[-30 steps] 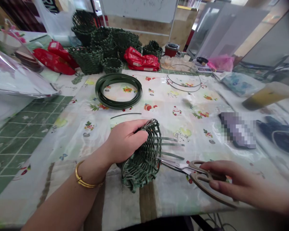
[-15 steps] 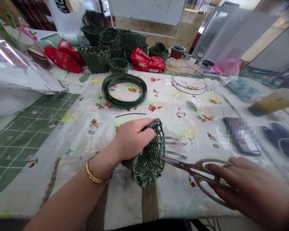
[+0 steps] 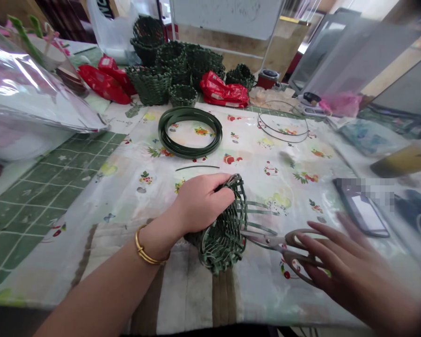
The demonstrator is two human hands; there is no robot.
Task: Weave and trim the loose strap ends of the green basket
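My left hand (image 3: 205, 201) is closed on the rim of a small dark green woven basket (image 3: 222, 241), which lies tilted on its side with its opening towards me. Several loose strip ends (image 3: 261, 224) stick out from its right side. With my right hand (image 3: 340, 262) I hold a pair of scissors (image 3: 266, 241), my fingers in and around its handles. The blades reach the basket's right side by the lowest strip ends; their tips are partly lost among the weave. A gold bangle (image 3: 145, 250) circles my left wrist.
Beyond the basket lie a coil of green strip (image 3: 163, 133), a short loose strip (image 3: 196, 167) and a thin wire ring (image 3: 284, 138). Finished-looking woven baskets (image 3: 150, 86) and red packets (image 3: 224, 91) line the back. A phone (image 3: 365, 210) rests at the right.
The view has shifted slightly, so everything sits further right. The scissor handles have come closer together, and the fingers of my right hand have straightened a little. My left hand keeps its hold.
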